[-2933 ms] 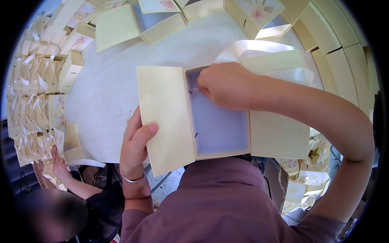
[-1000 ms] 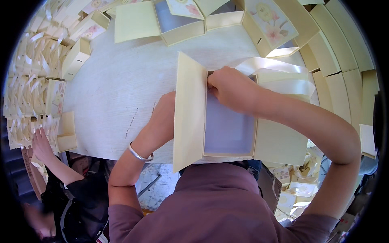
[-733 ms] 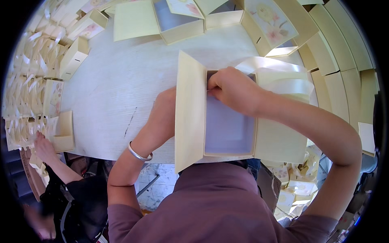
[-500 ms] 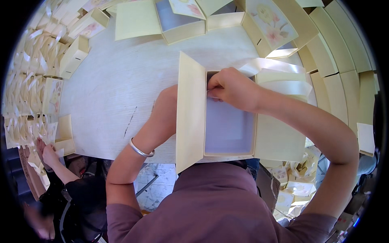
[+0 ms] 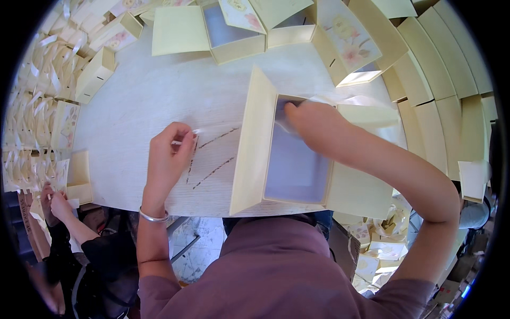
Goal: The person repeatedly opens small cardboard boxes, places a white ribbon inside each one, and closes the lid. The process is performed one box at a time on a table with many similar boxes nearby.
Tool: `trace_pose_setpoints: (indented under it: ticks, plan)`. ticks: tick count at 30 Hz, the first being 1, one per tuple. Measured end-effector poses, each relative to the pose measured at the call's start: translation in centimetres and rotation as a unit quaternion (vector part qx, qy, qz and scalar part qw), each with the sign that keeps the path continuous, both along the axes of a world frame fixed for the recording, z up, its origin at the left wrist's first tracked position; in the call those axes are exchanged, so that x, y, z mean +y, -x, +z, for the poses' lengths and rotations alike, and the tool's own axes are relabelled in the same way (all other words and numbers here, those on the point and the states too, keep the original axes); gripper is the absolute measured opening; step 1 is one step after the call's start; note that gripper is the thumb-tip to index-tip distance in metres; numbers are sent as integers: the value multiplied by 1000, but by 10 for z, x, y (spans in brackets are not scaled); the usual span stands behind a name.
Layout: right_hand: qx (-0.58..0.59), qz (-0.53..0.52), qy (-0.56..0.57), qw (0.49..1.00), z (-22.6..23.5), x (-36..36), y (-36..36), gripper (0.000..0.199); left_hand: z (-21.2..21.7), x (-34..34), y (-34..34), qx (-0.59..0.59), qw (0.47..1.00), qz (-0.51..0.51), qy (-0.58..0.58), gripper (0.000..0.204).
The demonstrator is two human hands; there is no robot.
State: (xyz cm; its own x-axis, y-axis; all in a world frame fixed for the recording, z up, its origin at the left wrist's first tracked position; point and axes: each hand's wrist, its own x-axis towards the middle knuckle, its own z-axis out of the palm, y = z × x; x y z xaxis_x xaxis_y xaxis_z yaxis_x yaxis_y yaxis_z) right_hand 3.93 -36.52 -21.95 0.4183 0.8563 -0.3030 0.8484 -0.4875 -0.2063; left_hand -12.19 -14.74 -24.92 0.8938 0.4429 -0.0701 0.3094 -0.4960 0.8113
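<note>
A pale yellow gift box (image 5: 297,170) with a lilac lining stands open on the white wooden table (image 5: 138,106), its lid flap raised on the left. My right hand (image 5: 313,119) reaches into the box's far corner, fingers pressed on a pale ribbon or sheet there. My left hand (image 5: 167,154) hovers over the table to the left of the box, pinching a small white strip between thumb and fingers.
More open yellow boxes (image 5: 223,29) lie across the far side, one with a flowered lid (image 5: 348,42). Stacks of folded boxes (image 5: 37,122) line the left, flat yellow panels (image 5: 451,80) the right. Another person's hand (image 5: 50,199) works at the lower left.
My left hand has come away from behind the box's lid flap and moved left over the table, now pinching a small strip. The right hand stays in the box's far corner.
</note>
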Motion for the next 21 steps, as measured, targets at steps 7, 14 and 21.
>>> trace_pose_setpoints:
  ticks: [7,14,21]
  plan:
    - [-23,-61,-145,987,36,-3,-15,3,-4,13,25,-170,932,87,307,9]
    - [3,-190,-640,745,176,-42,-44,23,23,12,12,-439,668,128,587,10]
    - [194,-69,-445,872,193,-89,-15,31,31,-16,1,-292,862,-50,411,8]
